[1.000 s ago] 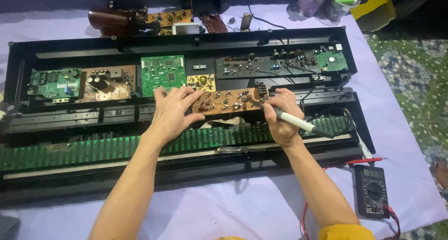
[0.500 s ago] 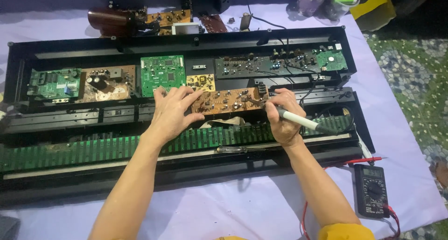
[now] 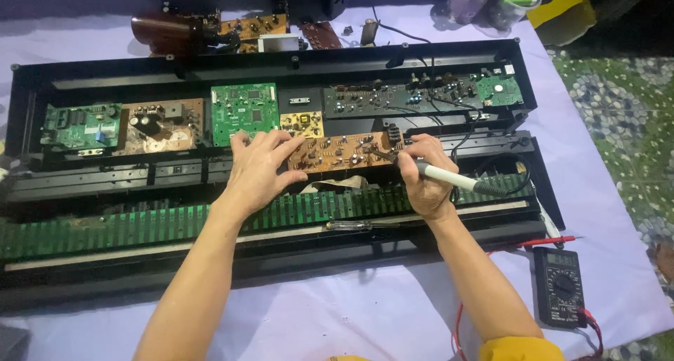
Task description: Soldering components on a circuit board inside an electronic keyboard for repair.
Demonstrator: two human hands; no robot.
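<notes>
**Two hands on a brown circuit board inside an opened keyboard case**

A lilac cloth (image 3: 365,319) covers the surface; whether a counter or the floor lies beneath it cannot be told. Across most of it stretches a long black opened case (image 3: 281,63), its left end running out toward the cloth's left edge. Along the case's near side lies a row of green strips (image 3: 140,224), partly hidden behind both forearms.

In the far half of the case sit several boards: a green one (image 3: 244,110) near the middle, a brown one with dark round parts (image 3: 158,126) to its left, another green one (image 3: 78,126) further left, and a long dark board (image 3: 414,98) toward the right end. Their fine parts are too small to make out.

A black multimeter (image 3: 559,285) rests near the cloth's right near corner, its red lead partly cut off at the bottom edge.

The brown circuit board (image 3: 340,150) is held at the case's middle. The left hand (image 3: 258,168) lies spread over its left end, fingers open and pressing down, hiding that end. The right hand (image 3: 425,175) is closed around a white-handled soldering iron (image 3: 449,178), whose tip meets the board's right end; the contact point is hard to see.

A screwdriver (image 3: 358,225) lies on the green strips between the wrists.
</notes>
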